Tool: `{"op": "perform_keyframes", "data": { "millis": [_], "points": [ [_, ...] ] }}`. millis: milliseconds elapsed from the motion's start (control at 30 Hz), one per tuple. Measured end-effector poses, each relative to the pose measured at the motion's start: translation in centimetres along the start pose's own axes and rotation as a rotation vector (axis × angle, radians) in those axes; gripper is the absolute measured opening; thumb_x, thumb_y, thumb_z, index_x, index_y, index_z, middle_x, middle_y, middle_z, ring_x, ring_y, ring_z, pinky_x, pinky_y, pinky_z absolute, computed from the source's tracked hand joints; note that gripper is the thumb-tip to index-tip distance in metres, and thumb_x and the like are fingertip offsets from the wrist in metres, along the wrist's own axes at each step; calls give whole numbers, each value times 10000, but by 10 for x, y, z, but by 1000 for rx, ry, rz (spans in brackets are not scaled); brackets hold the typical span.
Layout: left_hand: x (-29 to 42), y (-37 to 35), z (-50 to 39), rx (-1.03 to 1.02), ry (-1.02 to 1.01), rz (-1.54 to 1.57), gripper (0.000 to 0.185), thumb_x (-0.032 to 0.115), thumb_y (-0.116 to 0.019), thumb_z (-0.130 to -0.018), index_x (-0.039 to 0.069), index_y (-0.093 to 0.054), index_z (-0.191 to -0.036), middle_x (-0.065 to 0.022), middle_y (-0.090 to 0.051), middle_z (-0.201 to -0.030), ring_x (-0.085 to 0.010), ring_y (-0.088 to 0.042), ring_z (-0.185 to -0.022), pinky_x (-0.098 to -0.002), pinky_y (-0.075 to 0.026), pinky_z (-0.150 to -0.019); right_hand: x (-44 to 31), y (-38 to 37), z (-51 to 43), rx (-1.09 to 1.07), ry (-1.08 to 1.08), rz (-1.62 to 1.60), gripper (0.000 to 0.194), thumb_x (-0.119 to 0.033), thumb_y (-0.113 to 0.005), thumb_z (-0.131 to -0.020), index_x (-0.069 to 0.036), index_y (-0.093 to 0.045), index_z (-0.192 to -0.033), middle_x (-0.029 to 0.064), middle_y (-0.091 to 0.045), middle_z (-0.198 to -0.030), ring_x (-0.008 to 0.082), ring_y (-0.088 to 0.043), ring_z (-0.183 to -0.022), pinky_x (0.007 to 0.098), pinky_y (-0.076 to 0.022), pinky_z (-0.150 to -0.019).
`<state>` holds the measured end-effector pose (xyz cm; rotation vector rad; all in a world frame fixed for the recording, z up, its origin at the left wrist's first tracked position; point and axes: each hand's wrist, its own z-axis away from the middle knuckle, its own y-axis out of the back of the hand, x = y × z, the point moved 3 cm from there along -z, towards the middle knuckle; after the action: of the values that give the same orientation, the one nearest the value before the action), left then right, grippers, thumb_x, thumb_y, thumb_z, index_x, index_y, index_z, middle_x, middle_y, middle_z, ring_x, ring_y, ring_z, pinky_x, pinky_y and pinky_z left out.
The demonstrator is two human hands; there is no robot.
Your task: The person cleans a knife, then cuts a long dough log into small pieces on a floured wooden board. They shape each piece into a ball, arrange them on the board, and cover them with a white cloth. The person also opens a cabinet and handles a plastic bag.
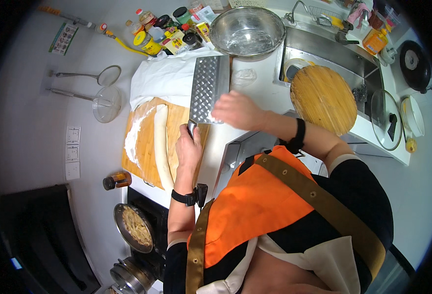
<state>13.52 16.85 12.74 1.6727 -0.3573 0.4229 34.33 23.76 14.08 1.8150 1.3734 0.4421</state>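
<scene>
My left hand (188, 150) is closed around the handle of a wide cleaver (209, 86) with a dimpled blade, held flat above the right edge of a wooden cutting board (181, 114). Against the blade's lower right part are the slightly blurred fingers of my right hand (236, 110), with a bit of white at the fingertips. A long pale roll of dough (161, 139) lies lengthwise on the board, its near end partly hidden by my left wrist. White flour (131, 141) is spread along the board's left side. A white cloth (162, 79) covers the board's far end.
A large steel bowl (248, 33) stands beyond the cleaver, beside bottles and jars (148, 44). At the right a round wooden board (324, 99) rests over the sink (333, 46). A brown jar (117, 180) and a pan of food (137, 226) are at the lower left.
</scene>
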Motion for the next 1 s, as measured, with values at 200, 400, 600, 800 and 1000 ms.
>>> {"op": "perform_keyframes", "data": {
  "millis": [200, 400, 600, 800, 1000],
  "points": [
    [1, -2, 14, -22, -3, 60, 308, 254, -562, -974, -12, -499, -1115, -252, -661, -779, -450, -647, -724, -499, -497, -638, 90, -10, 24, 269, -244, 216, 157, -180, -569, -839, -95, -642, -949, 62, -622, -903, 265, -589, -922, 416, -447, -793],
    [-17, -12, 24, 9, 59, 207, 280, 259, -575, -977, 3, -525, -1079, -164, -648, -719, -309, -629, -571, -412, -492, -545, 173, -31, 109, 100, -884, -65, 91, -114, -575, -891, -62, -586, -965, 158, -617, -917, 374, -601, -899, 464, -478, -769],
    [-17, -25, 32, -338, 708, 1221, 279, 326, -525, -1008, 58, -522, -1087, 0, -487, -623, -86, -422, -423, -228, -341, -375, 123, -44, 94, -18, -903, -291, 268, -204, -602, -924, -96, -636, -1167, 150, -652, -1036, 298, -635, -941, 389, -509, -807],
    [30, -46, 23, -519, 599, 1923, 387, 436, -408, -1034, 74, -531, -1095, -11, -478, -684, -80, -382, -424, -217, -329, -351, 15, -82, 8, -247, -908, -1700, 315, -299, -558, -989, -22, -649, -1107, 58, -693, -1073, 127, -641, -884, 327, -525, -759],
    [20, -36, 24, -387, 453, 1581, 453, 453, -392, -1042, 40, -576, -1073, -43, -589, -795, -115, -563, -591, -234, -502, -558, -8, -77, -34, -268, -1084, -1637, 314, -263, -592, -945, 31, -580, -1057, 121, -690, -947, 155, -664, -775, 288, -532, -706]
  ]
}}
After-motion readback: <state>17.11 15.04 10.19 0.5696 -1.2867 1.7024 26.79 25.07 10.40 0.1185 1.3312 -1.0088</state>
